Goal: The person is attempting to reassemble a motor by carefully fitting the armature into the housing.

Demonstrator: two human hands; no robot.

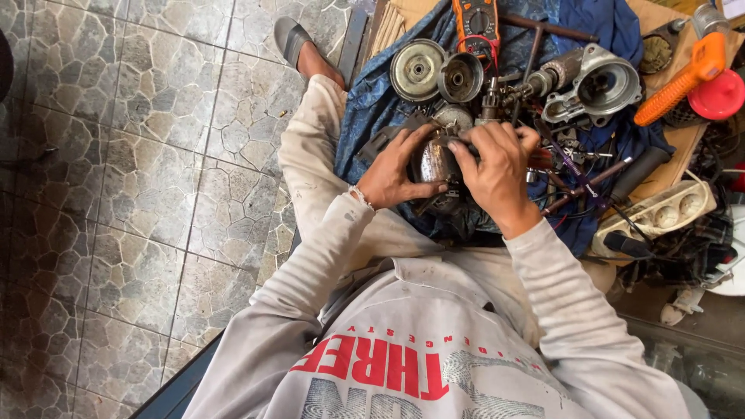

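Grey metal motor part (436,163), rounded and shiny, clasped between left hand (397,172) and right hand (497,167), fingers of both curled tight around it, over blue cloth (372,109). Just beyond: two shallow metal cups (417,70), hollow inside; open aluminium housing (601,85); orange multimeter (476,19). White power strip (660,213) further right.

Pulley discs (437,72) behind hand-held motor part (438,163)
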